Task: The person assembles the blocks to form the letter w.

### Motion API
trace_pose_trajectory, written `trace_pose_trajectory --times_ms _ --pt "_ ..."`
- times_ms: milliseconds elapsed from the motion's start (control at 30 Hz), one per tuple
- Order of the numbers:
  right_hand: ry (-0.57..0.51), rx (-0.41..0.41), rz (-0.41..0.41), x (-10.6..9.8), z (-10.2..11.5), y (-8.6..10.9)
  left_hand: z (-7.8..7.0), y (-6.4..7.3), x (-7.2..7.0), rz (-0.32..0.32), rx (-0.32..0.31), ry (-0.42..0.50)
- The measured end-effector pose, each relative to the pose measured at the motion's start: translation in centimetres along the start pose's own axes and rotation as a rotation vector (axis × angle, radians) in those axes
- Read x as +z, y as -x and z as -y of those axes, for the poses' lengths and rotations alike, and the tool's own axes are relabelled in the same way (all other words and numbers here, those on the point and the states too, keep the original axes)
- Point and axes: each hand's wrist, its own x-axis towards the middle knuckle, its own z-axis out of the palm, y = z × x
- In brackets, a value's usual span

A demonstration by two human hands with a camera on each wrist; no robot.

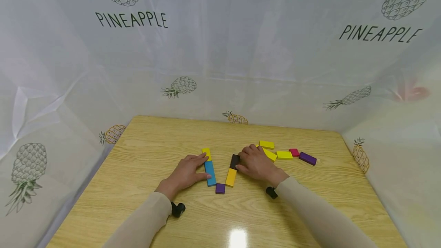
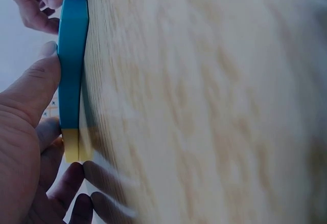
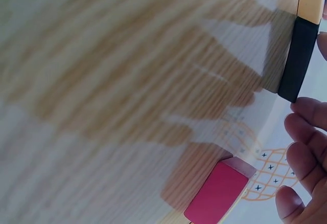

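My left hand point(image 1: 187, 171) lies along the left side of a short line of flat blocks. Its thumb touches the blue block point(image 1: 210, 173), and its fingers reach the yellow block point(image 1: 206, 154) at the line's far end. At the near end sits a purple block point(image 1: 220, 188). From there a second line slants away to the right, an orange-yellow block point(image 1: 231, 177) then a black block point(image 1: 234, 162). Beside the black block is my right hand point(image 1: 256, 163); in the right wrist view a fingertip touches the black block's end point(image 3: 299, 60), fingers loosely bent.
Right of my right hand lie several yellow blocks point(image 1: 284, 155), a red block point(image 1: 294, 152) and another purple block point(image 1: 307, 158). One yellow block is partly hidden by that hand. A pineapple-print sheet point(image 1: 220, 49) hangs behind and beside the wooden table point(image 1: 165, 137).
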Motion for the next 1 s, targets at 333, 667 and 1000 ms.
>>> trace_pose_trajectory --times_ms 333,667,1000 --pt "0.022 -0.019 -0.015 -0.2 0.17 0.19 -0.03 0.06 -0.04 -0.001 0.002 -0.005" --pt "0.029 -0.024 -0.021 -0.31 0.27 0.31 -0.12 0.12 -0.09 0.003 -0.001 -0.001" --pt "0.041 -0.028 -0.043 -0.23 0.15 0.36 -0.18 0.18 -0.13 0.001 0.004 -0.001"
